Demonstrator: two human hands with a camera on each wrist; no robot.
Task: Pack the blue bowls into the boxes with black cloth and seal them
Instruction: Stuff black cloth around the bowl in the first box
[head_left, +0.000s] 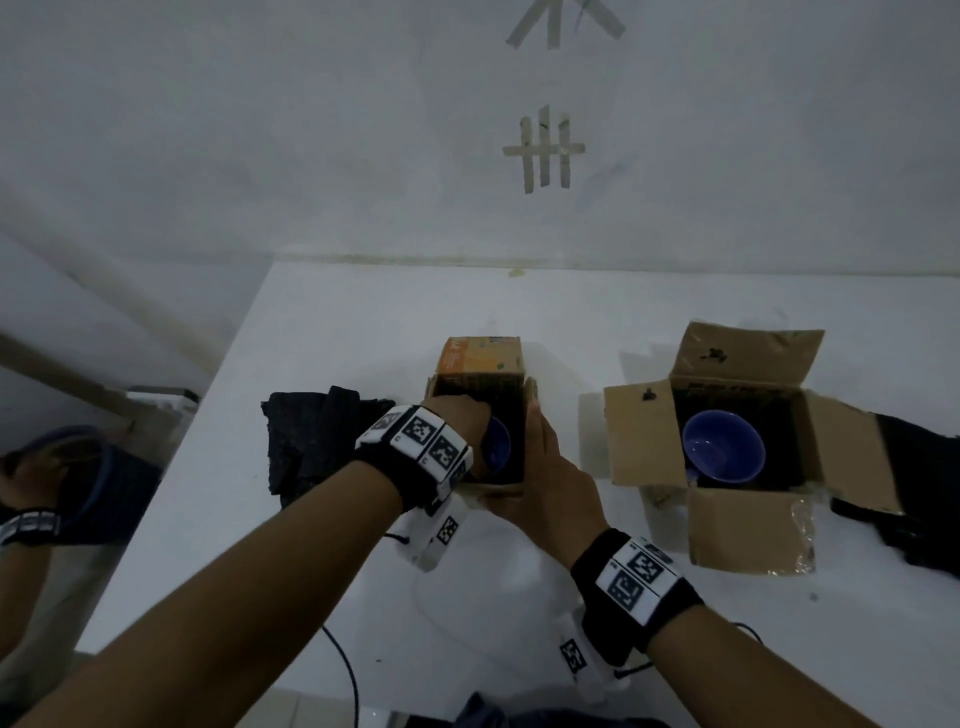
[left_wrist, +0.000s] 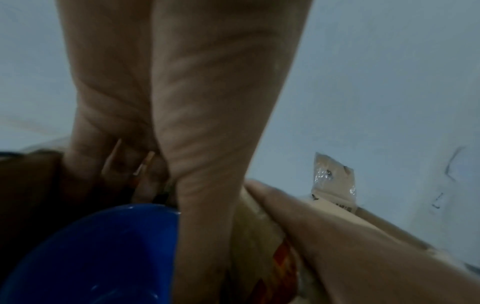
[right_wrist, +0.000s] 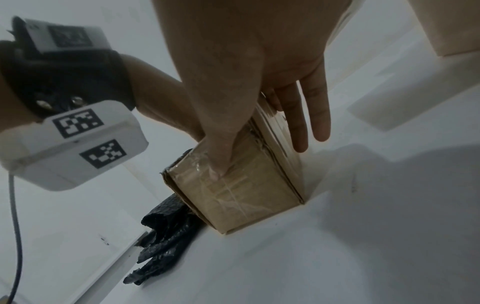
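Observation:
A small cardboard box (head_left: 480, 358) stands mid-table with its top open. Inside it lies a blue bowl (head_left: 496, 447), seen close up in the left wrist view (left_wrist: 103, 257). My left hand (head_left: 457, 415) reaches into this box, fingers (left_wrist: 130, 164) curled at the bowl's far rim and thumb along its side. My right hand (head_left: 550, 478) holds the box from the right, thumb on the taped near face (right_wrist: 246, 185) and fingers (right_wrist: 311, 115) straight down its side. A second, larger box (head_left: 639, 441) at the right has all flaps spread and holds another blue bowl (head_left: 722, 447) on black cloth (head_left: 779, 441).
A crumpled black cloth (head_left: 311, 436) lies just left of the small box and shows below it in the right wrist view (right_wrist: 166, 236). More black cloth (head_left: 914, 488) lies at the far right. The white table (head_left: 337, 322) ends at a wall behind. A cable (head_left: 348, 670) hangs off the near edge.

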